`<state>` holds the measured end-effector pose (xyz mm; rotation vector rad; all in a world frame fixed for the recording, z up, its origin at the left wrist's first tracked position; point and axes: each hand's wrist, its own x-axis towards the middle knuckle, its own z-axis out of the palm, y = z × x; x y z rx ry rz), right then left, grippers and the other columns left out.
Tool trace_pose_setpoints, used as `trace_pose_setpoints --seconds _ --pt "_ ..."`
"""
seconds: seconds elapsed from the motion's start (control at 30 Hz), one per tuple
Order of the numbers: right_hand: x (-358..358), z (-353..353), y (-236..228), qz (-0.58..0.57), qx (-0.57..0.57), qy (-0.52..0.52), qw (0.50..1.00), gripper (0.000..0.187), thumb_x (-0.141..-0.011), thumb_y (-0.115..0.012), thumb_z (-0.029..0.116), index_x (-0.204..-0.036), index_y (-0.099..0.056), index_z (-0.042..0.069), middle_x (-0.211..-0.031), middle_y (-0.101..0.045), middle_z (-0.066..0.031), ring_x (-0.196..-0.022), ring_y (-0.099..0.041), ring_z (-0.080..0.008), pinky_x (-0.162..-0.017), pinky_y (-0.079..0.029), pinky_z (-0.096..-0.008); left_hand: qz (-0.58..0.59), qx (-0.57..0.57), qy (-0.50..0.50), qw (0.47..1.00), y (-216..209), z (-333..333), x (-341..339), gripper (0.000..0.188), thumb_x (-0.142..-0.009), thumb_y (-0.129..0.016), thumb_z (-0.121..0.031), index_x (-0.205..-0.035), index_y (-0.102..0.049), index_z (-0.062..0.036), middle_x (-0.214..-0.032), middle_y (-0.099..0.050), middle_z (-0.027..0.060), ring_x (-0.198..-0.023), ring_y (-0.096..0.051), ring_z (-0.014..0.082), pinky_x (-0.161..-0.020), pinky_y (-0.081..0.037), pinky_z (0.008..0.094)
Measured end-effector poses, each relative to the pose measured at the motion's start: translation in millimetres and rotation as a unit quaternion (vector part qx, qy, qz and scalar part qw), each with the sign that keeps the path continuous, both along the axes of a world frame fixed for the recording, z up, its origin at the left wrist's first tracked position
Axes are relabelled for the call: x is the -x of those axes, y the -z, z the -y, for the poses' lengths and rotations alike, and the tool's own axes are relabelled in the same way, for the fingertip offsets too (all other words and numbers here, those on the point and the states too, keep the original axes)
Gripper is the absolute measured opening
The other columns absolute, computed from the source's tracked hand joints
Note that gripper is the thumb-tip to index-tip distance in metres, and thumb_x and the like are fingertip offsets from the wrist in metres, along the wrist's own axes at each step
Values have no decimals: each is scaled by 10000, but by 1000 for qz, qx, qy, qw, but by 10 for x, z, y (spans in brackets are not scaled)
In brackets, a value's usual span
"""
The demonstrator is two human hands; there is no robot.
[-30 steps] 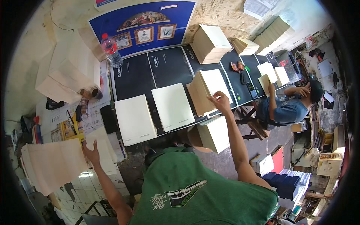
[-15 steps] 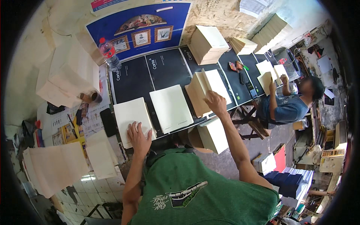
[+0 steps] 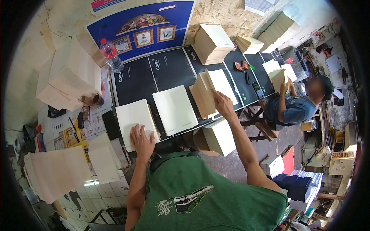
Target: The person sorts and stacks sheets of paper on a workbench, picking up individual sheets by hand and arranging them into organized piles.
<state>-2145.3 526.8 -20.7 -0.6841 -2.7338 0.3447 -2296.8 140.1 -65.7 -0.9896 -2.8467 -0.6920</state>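
My left hand (image 3: 142,141) lies with fingers spread on a stack of cream paper sheets (image 3: 135,111) at the left of the table. To its right, a second cream stack (image 3: 175,106) lies untouched. My right hand (image 3: 224,104) is at the near end of a thicker paper stack (image 3: 201,96), its fingers bent around the edge of some sheets that stand raised. White paper (image 3: 223,82) lies flat just right of these raised sheets. The right thumb is mostly hidden.
A bottle (image 3: 110,54) stands at the back left, near a tall paper stack (image 3: 73,73). More stacks (image 3: 214,44) line the wall. A phone (image 3: 111,125) lies at the left. A co-worker (image 3: 298,106) sits at the right, handling paper. Another stack (image 3: 219,138) sits below the table edge.
My right hand has shifted slightly along the raised sheets' near edge, its fingers more bent. My left hand stays on its stack. The co-worker's hands and paper have moved.
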Motion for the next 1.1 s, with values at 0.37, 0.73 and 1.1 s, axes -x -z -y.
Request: trace_pose_setpoints --seconds 0.37,0.73,1.1 --pt "-2 18 -50 -10 20 2 1000 528 -817 -739 265 -1309 -583 157 -1129 -692 -94 -891 -692 -336 -754 -563 -423 14 -3 -4 1000 25 -4 13 492 -900 -643 -302 -1277 -504 -19 -1381 -424 190 -1339 -347 415 -1115 -241 575" --pt "-45 -105 72 3 -26 -8 1000 693 -802 -627 53 -1452 -425 182 -1043 -685 -154 -795 -677 -380 -694 -562 -479 -28 64 -40 997 -156 -835 -31 691 -842 -662 -547 -1254 -551 -4 -1135 -549 144 -1091 -482 316 -854 -340 508" --pt "238 551 -253 23 13 -56 998 280 -843 -526 44 -1113 -600 42 -1040 -614 -209 -859 -656 -383 -750 -556 -470 -43 -22 -53 997 -14 -918 -87 408 -786 -785 -319 -1060 -617 -67 -1007 -607 98 -996 -579 280 -814 -405 492"
